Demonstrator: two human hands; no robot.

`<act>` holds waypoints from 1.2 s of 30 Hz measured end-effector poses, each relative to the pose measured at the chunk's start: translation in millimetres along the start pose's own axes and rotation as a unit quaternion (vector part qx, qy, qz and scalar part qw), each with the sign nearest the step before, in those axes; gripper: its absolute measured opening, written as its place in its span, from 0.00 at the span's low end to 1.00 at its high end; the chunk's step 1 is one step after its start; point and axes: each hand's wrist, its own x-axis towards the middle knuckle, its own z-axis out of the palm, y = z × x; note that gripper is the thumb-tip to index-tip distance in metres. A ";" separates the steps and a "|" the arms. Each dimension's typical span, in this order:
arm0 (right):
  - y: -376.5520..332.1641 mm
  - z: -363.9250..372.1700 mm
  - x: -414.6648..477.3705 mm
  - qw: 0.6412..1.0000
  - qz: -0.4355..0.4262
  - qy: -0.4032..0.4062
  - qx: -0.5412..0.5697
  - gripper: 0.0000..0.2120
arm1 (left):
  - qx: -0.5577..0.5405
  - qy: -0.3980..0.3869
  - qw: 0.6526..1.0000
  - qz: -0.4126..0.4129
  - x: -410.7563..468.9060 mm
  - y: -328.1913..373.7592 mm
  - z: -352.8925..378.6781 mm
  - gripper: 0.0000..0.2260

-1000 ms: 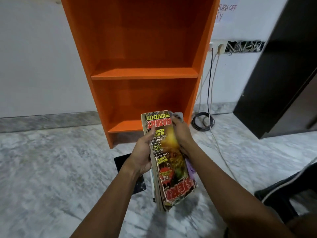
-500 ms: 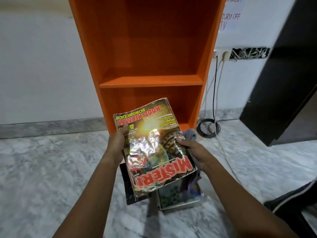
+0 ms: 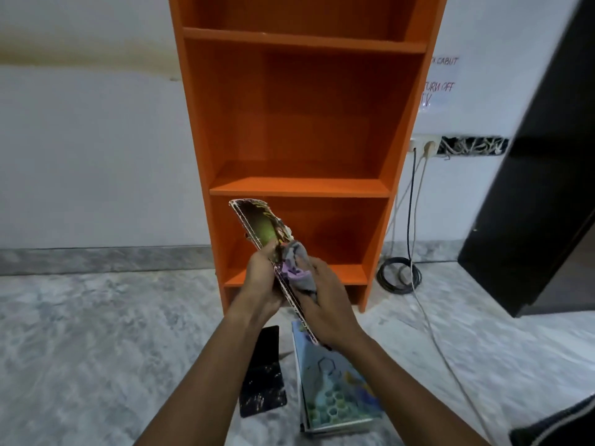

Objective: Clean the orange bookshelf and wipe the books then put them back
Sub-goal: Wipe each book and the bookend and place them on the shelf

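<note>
We are looking at a white wall meeting a grey marble floor, with a dark cabinet at right, a socket and cables trailing down.

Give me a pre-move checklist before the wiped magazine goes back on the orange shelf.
1. Worn glossy magazine gripped by left hand: ok.
2. Grey-purple cloth in right hand, against the cover: ok.
3. Cover fully wiped: cannot tell, seen nearly edge-on.
4. Orange wooden bookshelf bays free of items: ok.
5. Shelf dust-free: cannot tell.
6. Remaining books off the marble floor: not ok, blue honeycomb-cover book and black book lie there.
</note>
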 end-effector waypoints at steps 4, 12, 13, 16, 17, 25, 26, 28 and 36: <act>5.9 -18.5 14.4 0.966 0.179 0.093 0.161 0.11 | 0.042 -0.097 0.994 -0.017 -25.4 22.1 16.1 0.30; -41.9 -92.2 64.9 0.796 0.297 0.004 0.527 0.18 | 0.141 -0.132 0.972 0.134 -55.0 133.4 57.6 0.19; -45.5 -97.0 71.8 0.782 0.290 -0.007 0.552 0.18 | 0.163 -0.122 0.967 0.152 -52.4 149.4 59.3 0.20; -52.8 -107.1 94.9 0.785 0.276 -0.007 0.555 0.16 | 0.228 -0.102 0.954 0.164 -37.7 191.6 53.7 0.23; -51.8 -110.5 103.8 0.798 0.275 0.012 0.535 0.15 | 0.268 -0.104 0.948 0.138 -32.9 199.3 47.2 0.23; -44.7 -114.2 168.6 0.903 0.259 0.076 0.335 0.14 | 0.417 -0.137 0.893 0.100 -3.1 192.5 -22.3 0.21; -44.5 -111.7 176.6 0.910 0.262 0.080 0.310 0.11 | 0.408 -0.123 0.896 0.128 -0.7 194.2 -24.0 0.21; -32.8 -103.2 193.3 0.931 0.262 0.107 0.231 0.11 | 0.410 -0.095 0.886 0.192 5.8 200.0 -21.8 0.21; -1.9 -20.2 240.8 0.935 0.296 0.048 0.188 0.18 | 0.452 0.030 0.816 0.360 71.1 204.8 -6.8 0.23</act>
